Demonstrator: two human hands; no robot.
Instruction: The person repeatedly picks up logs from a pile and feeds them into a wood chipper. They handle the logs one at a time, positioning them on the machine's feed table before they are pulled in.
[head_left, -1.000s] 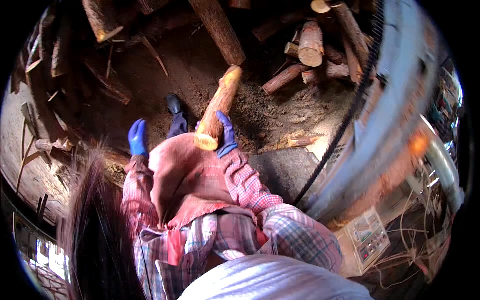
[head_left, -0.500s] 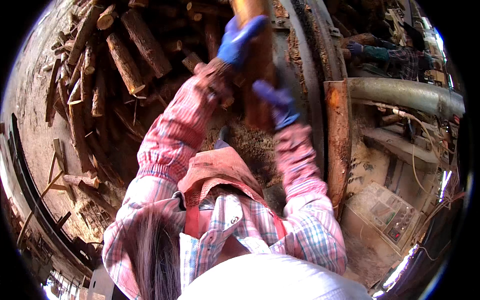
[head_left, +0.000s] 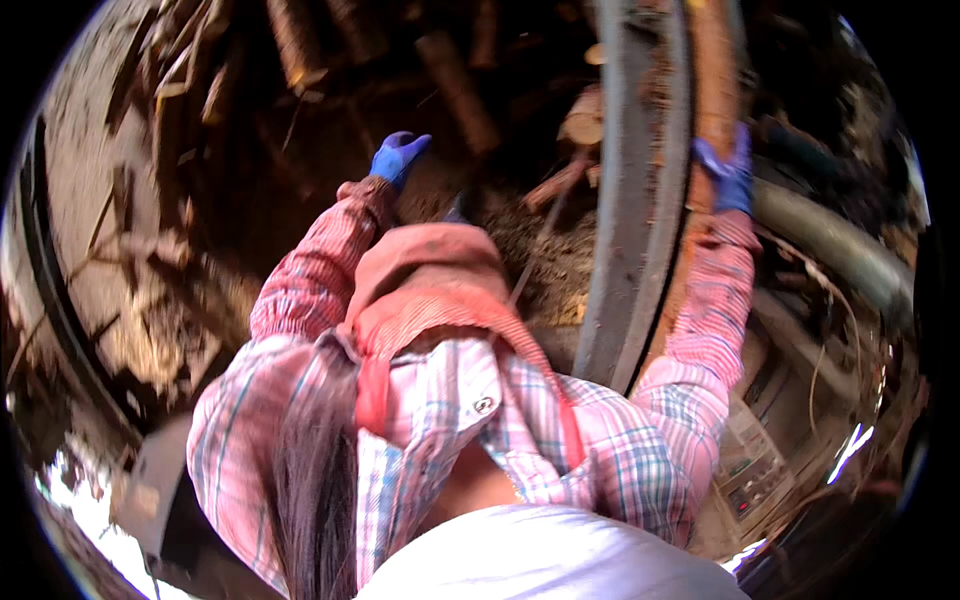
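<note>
My right hand point(head_left: 728, 175), in a blue-purple glove, lies over a peeled orange-brown log point(head_left: 714, 75), its thumb on the left side and its fingers on the right. That log rests along the far side of a long metal trough point(head_left: 632, 200). More reddish-brown wood point(head_left: 682, 290) shows below the hand, beside my sleeve; I cannot tell if it is the same log. My left hand point(head_left: 398, 162), in a blue glove, hangs over the dark ground with nothing in it, thumb apart from the fingers.
Several logs point(head_left: 458, 90) lie scattered ahead, and thinner pieces point(head_left: 185, 60) are heaped at the far left. A cut log end point(head_left: 583, 122) sits left of the trough. At the right are a grey pipe point(head_left: 835, 235) and a control box point(head_left: 748, 460) with a red light.
The log in front of me has gone from there, and a log now lies under my right hand, which has moved right to the trough. My left hand has come off the log and dropped back left.
</note>
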